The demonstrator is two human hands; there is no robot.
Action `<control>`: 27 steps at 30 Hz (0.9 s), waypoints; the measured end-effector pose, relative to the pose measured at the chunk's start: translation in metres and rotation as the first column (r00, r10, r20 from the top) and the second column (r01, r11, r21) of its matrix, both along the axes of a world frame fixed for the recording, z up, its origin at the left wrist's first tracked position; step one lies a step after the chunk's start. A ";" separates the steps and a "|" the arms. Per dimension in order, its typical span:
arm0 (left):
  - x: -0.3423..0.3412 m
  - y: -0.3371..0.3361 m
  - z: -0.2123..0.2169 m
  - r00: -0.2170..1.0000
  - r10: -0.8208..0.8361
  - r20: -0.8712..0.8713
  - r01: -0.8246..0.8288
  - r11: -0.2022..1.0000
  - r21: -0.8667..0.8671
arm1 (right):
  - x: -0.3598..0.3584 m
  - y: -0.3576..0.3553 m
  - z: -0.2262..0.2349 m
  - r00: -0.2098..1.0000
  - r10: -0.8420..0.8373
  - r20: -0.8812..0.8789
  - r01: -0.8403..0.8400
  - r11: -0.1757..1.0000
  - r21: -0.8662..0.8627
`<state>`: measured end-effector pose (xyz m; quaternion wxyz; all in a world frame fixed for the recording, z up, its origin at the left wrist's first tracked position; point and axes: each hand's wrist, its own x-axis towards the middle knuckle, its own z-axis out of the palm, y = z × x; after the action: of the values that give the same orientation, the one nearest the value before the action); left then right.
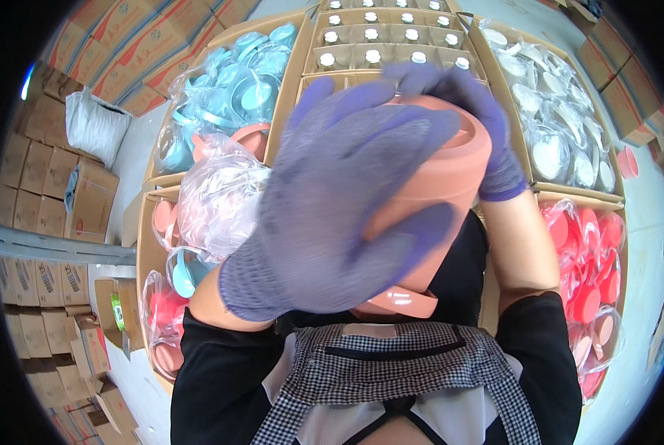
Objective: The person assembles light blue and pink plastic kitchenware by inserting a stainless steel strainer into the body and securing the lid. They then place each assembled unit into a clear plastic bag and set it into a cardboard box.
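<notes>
A salmon-pink jug (435,194) is tilted in front of my chest, its round end with a recessed ring toward the upper right. A curved pink part shows at its lower end. My left hand (339,185), in a grey-purple glove and smeared by motion, lies across the jug's near side, thumb apart from the fingers. Its palm and contact are hidden. Around the far rim curls my right hand (473,93), gloved alike, with its fingers closed over the round end.
Open cartons surround me: blue bagged parts (246,96) at far left, white-capped bottles (372,58) ahead, white bagged parts (554,111) at far right. Red and pink bagged parts (587,259) lie right, a clear plastic bag (224,189) left. Stacked cartons (43,163) and a grey rail (65,245) stand beyond.
</notes>
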<state>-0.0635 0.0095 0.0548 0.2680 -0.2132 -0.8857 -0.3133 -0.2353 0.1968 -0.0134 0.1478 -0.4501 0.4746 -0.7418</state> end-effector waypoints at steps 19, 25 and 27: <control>-0.011 0.017 -0.111 0.956 -0.264 0.129 0.131 0.776 0.617 | 0.084 0.051 0.154 -0.122 0.286 -0.950 0.105 0.956 0.274; -0.011 0.025 -0.114 0.963 -0.226 0.145 0.082 0.761 0.644 | 0.106 0.016 0.187 -0.274 0.521 -0.808 0.065 0.849 0.525; -0.009 0.024 -0.113 0.964 -0.215 0.154 0.067 0.761 0.645 | 0.124 -0.001 0.204 -0.215 0.697 -0.684 0.187 0.717 0.671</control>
<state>-0.0722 0.0339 -0.0587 0.2004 -0.1408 -0.7333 -0.6343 -0.1117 0.1961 0.1905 0.0330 -0.8663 0.4881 0.1009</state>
